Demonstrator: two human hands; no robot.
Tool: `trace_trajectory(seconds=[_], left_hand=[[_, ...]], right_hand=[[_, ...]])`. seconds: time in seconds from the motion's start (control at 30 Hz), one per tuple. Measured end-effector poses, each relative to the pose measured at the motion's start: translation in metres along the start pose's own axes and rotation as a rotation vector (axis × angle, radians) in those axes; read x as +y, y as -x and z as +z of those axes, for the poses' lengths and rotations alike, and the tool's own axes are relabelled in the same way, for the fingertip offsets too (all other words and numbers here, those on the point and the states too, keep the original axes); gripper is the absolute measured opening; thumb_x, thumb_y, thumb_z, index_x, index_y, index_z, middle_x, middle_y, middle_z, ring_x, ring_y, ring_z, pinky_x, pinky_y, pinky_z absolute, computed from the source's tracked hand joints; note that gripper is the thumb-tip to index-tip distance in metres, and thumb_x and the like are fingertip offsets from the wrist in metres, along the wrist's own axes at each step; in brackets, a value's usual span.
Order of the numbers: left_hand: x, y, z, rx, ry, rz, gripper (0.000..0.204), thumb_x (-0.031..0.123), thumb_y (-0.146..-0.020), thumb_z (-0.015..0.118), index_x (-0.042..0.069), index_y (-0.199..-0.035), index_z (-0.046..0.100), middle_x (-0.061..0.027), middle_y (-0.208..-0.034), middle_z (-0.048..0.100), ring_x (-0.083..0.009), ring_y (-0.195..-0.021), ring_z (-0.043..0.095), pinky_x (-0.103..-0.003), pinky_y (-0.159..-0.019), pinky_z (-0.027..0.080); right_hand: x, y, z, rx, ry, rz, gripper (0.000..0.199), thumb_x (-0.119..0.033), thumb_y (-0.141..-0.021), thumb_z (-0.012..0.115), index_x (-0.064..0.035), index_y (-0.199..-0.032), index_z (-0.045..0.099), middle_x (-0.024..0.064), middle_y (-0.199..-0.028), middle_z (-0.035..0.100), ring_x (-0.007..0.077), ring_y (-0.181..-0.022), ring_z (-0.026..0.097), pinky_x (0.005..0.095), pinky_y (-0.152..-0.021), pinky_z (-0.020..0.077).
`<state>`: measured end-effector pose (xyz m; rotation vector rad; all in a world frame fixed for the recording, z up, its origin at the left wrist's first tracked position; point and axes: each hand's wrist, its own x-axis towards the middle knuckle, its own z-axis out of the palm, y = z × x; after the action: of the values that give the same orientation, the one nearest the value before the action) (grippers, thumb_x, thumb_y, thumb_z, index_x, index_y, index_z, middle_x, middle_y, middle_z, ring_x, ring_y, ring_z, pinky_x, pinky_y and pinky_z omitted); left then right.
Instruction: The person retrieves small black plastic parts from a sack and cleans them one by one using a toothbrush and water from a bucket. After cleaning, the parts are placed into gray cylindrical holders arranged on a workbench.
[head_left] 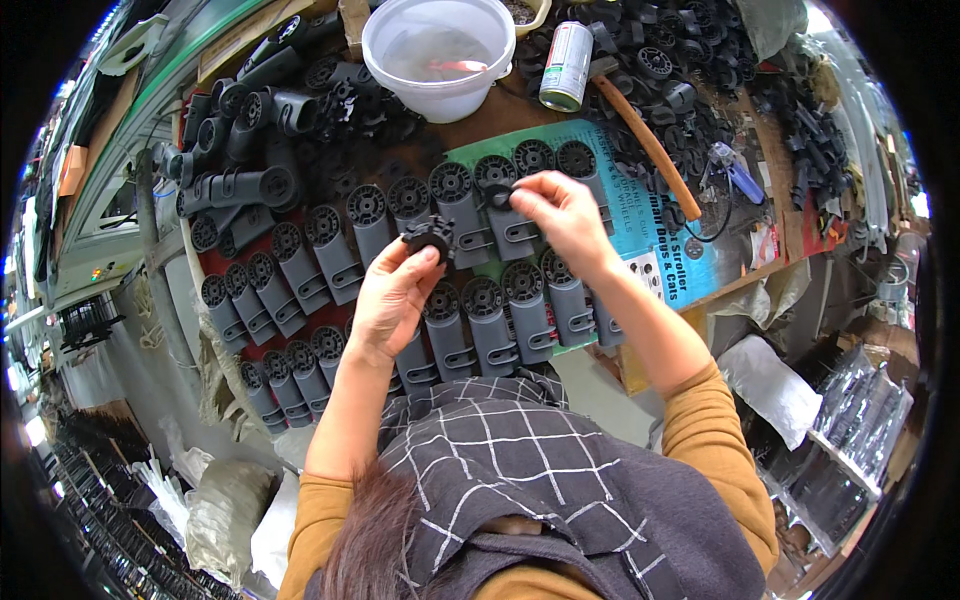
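Note:
My left hand [393, 290] is closed on a small black plastic part [430, 242], which has a round end and jagged pieces at its top. Thumb and fingertips of my right hand [562, 215] pinch a black plastic ring [498, 196], held to the right of that part and apart from it. Beneath both hands stand rows of dark grey plastic housings [336, 262], each with a spoked round end and a slotted clip. My forearms and hands hide several of the housings.
A white bucket [440, 95] stands at the far side, beside a spray can [566, 68] and a wooden-handled hammer [645, 140]. Loose black parts [690, 45] are heaped at far right; more grey housings [240, 190] pile up on the left. Blue printed sheeting [640, 240] covers the table's right part.

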<state>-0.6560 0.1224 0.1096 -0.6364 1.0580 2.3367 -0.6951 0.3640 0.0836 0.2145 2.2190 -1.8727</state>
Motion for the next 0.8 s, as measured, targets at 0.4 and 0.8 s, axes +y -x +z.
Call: trace_trajectory(seconds=[0.4, 0.8], left_hand=[[0.004, -0.005, -0.009, -0.025, 0.047, 0.035, 0.011, 0.004, -0.088, 0.065, 0.009, -0.098, 0.065, -0.002, -0.098, 0.068, -0.0126, -0.094, 0.064, -0.029, -0.089, 0.052], [0.007, -0.011, 0.0, -0.003, 0.023, 0.026, 0.01, 0.004, -0.087, 0.065, 0.009, -0.095, 0.065, -0.0018, -0.096, 0.069, -0.0122, -0.093, 0.064, -0.031, -0.091, 0.051]], right_hand=[[0.065, -0.091, -0.045, 0.087, 1.191, -0.363, 0.023, -0.023, -0.08, 0.069, -0.0204, -0.103, 0.067, 0.001, -0.105, 0.054, 0.0247, -0.109, 0.047, 0.0415, -0.094, 0.0325], [0.057, -0.085, -0.044, 0.04, 1.319, -0.315, 0.035, -0.023, -0.068, 0.079, -0.0192, -0.101, 0.068, 0.001, -0.107, 0.054, 0.0235, -0.108, 0.048, 0.0396, -0.091, 0.0334]])
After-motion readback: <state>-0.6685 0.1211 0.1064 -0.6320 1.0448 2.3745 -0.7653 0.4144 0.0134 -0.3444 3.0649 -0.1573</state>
